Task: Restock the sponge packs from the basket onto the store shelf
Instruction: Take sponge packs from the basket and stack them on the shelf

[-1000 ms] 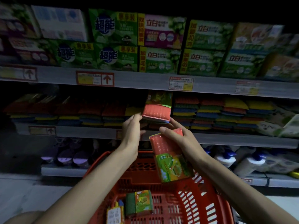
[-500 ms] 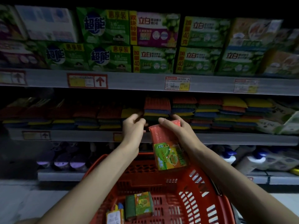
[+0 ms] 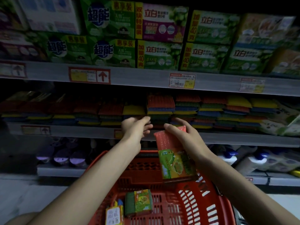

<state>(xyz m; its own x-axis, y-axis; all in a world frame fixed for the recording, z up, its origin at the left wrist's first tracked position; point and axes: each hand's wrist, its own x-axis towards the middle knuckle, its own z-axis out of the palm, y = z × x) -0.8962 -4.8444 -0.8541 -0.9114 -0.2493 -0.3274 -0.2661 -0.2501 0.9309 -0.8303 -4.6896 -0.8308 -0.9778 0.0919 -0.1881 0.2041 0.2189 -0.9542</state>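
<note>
Fingers of the right hand (image 3: 185, 140) grip 1 sponge pack (image 3: 174, 157); left hand (image 3: 135, 129) spread empty; 2 packs (image 3: 138, 202) in basket (image 3: 209, 203).

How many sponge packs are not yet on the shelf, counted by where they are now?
In the right hand: 1 sponge pack
In the red basket: 2, a green pack and a yellow-labelled pack
In the left hand: 0
Total: 3

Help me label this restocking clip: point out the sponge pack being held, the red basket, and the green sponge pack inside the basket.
held sponge pack (image 3: 174, 161): head view, on its green label.
red basket (image 3: 191, 202): head view, on its slotted right wall.
green sponge pack (image 3: 139, 202): head view, on its printed front.
</note>
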